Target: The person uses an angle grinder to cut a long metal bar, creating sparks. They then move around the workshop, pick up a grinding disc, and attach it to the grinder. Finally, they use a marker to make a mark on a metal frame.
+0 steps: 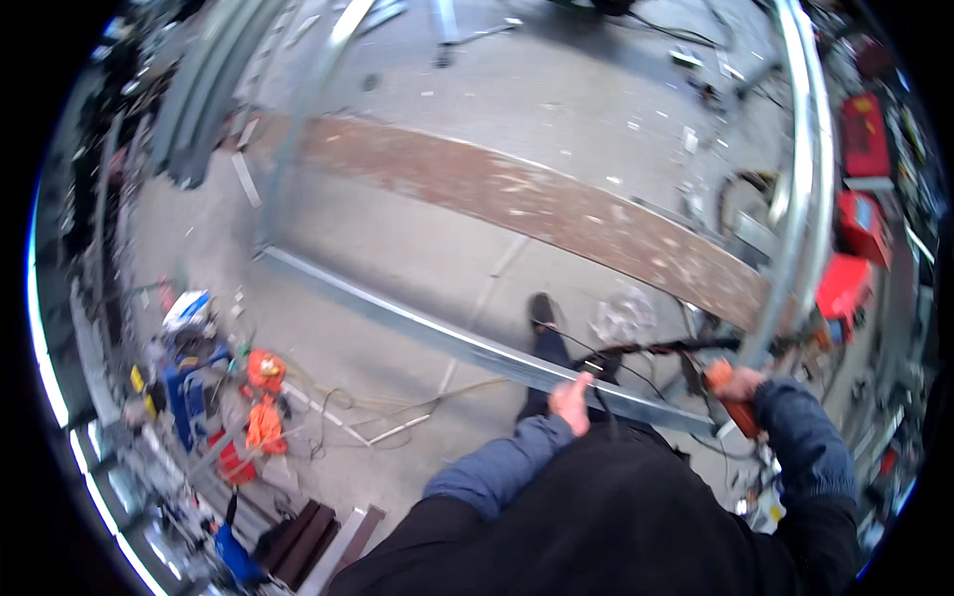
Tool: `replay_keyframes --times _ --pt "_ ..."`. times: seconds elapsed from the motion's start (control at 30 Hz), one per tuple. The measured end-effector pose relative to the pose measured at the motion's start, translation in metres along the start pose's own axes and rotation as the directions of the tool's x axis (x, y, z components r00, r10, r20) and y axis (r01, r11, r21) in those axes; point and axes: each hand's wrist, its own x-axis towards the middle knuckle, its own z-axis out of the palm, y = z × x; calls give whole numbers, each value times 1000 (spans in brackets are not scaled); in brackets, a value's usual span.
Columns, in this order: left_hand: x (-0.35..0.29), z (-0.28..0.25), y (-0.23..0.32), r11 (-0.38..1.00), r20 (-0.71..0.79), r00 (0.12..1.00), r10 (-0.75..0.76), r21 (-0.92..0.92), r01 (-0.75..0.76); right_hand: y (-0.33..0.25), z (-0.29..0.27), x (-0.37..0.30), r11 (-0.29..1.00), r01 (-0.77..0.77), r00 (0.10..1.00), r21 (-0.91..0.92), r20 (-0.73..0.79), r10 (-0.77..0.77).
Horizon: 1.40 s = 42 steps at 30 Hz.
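A galvanised metal rail (437,333) runs in front of my body, from the left upright of a frame to the right one. My left hand (569,402) is closed at the rail's near edge, in front of my waist. My right hand (740,383) is wrapped around an orange power tool (743,417) beside the rail's right end, at the foot of the right upright (790,219). Blur and my fingers hide the tool's working end, so its exact kind does not show. A black cable or hose (661,348) lies just beyond the rail.
A worn brown plank (517,189) spans the frame beyond the rail. Metal profiles (204,89) stand at the far left. Orange cloths (265,427), cables and tools lie at the left. Red boxes (845,283) line the right. Clear plastic wrap (626,316) and scraps litter the concrete floor.
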Motion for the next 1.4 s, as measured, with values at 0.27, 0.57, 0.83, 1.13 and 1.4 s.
replay_keyframes --times 0.27,0.57,0.83,1.13,1.4 --pt "5 4 3 986 164 974 -154 -43 163 60 23 -71 252 202 960 946 -140 -243" --pt "11 -2 3 993 92 989 -116 21 115 150 121 -101 -336 218 962 916 -259 -83" --pt "17 -7 2 990 102 985 -140 7 140 169 182 -90 -333 229 970 915 -243 0" --pt "19 -10 8 991 87 987 -133 46 129 172 216 -72 -417 261 965 871 -243 98" --pt "12 -1 16 987 -19 992 -123 101 125 186 240 -66 -481 294 956 826 -267 125"
